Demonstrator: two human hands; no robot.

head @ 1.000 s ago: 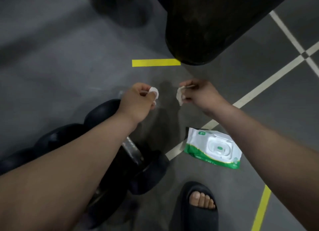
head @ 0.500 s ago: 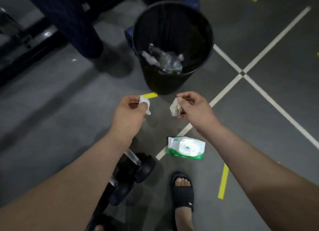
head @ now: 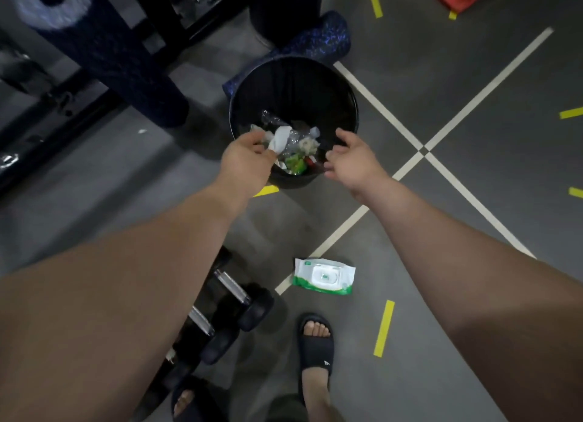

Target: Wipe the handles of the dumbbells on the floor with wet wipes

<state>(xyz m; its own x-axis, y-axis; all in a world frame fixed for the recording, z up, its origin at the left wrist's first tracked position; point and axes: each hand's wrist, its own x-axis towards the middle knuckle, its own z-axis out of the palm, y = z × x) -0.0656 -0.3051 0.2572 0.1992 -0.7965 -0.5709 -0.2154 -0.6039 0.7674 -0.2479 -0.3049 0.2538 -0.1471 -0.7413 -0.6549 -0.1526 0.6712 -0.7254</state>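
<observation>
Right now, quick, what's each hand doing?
Left hand: pinching a white wipe over the bin.
Right hand: open, empty.

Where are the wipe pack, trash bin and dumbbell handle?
wipe pack [head: 325, 276], head view, on its white flip lid.
trash bin [head: 293, 83], head view, on its inner back wall.
dumbbell handle [head: 232, 284], head view, on its metal bar.

The bin [head: 293, 83] is black; behind it a blue-speckled roller [head: 318, 39], before it a white-and-green wipes pack [head: 325, 276] on grey floor [head: 473, 169].

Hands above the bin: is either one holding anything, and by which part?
The left hand appears to pinch a white wipe by its lower edge; the right hand holds nothing.
</observation>
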